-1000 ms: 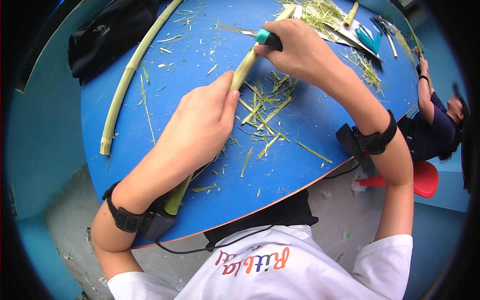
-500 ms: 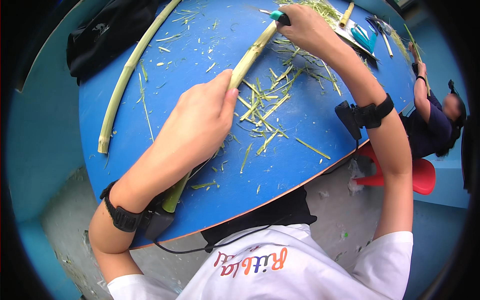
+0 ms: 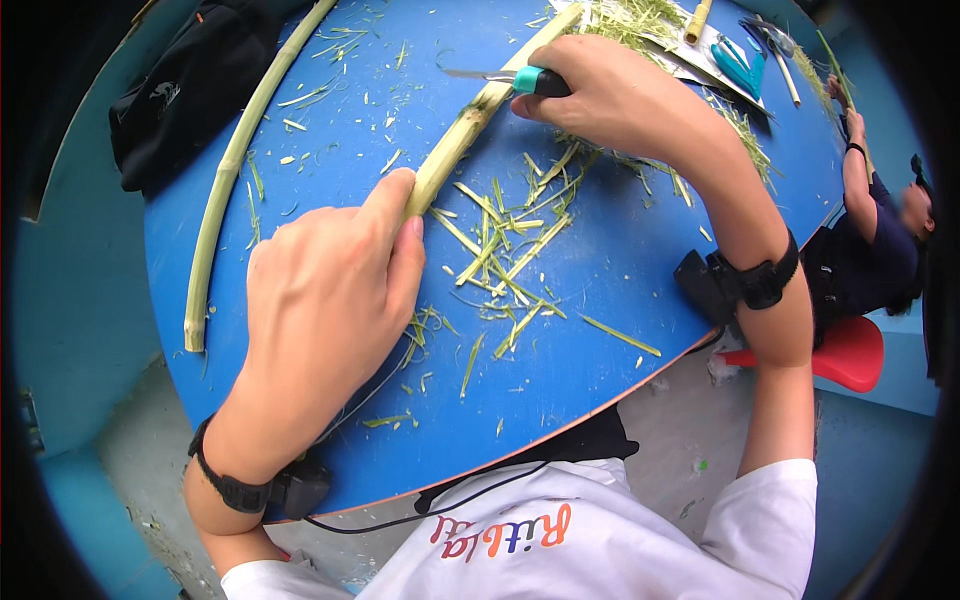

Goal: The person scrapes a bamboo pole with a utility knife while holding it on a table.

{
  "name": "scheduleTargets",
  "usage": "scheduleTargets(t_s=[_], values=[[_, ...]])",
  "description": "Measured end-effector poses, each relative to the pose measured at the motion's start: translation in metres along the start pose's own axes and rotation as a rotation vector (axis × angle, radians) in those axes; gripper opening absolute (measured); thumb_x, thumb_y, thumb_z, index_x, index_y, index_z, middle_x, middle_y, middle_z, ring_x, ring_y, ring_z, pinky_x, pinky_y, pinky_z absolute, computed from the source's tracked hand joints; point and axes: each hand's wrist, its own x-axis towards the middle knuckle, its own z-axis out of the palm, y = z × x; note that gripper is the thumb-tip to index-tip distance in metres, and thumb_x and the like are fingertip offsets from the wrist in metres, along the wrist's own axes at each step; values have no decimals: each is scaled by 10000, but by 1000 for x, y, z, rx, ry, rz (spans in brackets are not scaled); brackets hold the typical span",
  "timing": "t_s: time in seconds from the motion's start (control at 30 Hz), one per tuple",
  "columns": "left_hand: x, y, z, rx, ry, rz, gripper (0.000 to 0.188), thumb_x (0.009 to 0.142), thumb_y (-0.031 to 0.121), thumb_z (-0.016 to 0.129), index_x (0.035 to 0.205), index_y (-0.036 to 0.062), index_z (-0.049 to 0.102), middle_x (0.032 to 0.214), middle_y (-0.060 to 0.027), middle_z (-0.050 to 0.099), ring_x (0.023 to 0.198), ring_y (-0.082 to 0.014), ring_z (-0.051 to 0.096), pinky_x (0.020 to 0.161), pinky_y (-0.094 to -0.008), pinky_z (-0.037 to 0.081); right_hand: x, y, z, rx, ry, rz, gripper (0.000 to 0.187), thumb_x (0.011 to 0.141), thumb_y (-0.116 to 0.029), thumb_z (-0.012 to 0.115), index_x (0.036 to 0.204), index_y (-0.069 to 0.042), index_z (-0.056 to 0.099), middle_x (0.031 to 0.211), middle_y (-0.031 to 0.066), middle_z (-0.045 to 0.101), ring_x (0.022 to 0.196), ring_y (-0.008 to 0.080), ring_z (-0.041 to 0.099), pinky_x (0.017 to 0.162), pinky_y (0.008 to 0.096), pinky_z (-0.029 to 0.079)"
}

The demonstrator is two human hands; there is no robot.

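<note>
Nearest comes the person's white shirt [image 3: 590, 545] at the edge of the blue tabletop [image 3: 570, 385], then black straps with small boxes, one [image 3: 240, 492] on the left forearm and another [image 3: 765, 285] on the right. The left hand [image 3: 325, 295] has its grip clamped on the near end of a pale green stalk [image 3: 448, 155], which slants away across the tabletop. Loose peelings [image 3: 515, 240] lie just right of it. The right hand's [image 3: 615, 95] grip is closed around the handle of a knife [image 3: 535, 80], its blade across the stalk beyond a dark joint; whether the edge touches, I cannot tell. Well to the left lies a longer stalk [image 3: 228, 170], beside a black cloth [image 3: 185, 100]. At far right, a turquoise-handled tool [image 3: 738, 68] rests near a short stalk piece [image 3: 699, 20]; past the tabletop, a co-worker [image 3: 875, 240] holds greenery by a red stool [image 3: 855, 352].
</note>
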Motion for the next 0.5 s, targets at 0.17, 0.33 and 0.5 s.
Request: scheduleTargets(t_s=[0.17, 0.33, 0.5], values=[[-3, 8, 1, 99, 22, 46, 202, 850, 130, 619, 1032, 45, 613, 710, -112, 578, 611, -279, 608, 523, -393, 463, -9, 3, -10, 51, -21, 78, 392, 871, -376, 630, 955, 6, 664, 841, 227, 638, 800, 378, 615, 721, 431, 474], [1, 18, 14, -78, 87, 61, 353, 815, 60, 598, 1165, 15, 587, 832, -121, 537, 620, -255, 593, 547, -363, 484, -28, 16, -14, 92, 19, 34, 469, 912, -432, 559, 987, 23, 643, 887, 241, 630, 833, 384, 607, 749, 434, 468], [4, 15, 4, -144, -23, 4, 519, 783, 3, 564, 1297, 70, 552, 879, -117, 521, 659, -266, 580, 600, -361, 480, -30, 13, -13, 171, -106, 90, 484, 943, -419, 516, 1058, 38, 629, 901, 233, 624, 841, 389, 593, 773, 426, 463]])
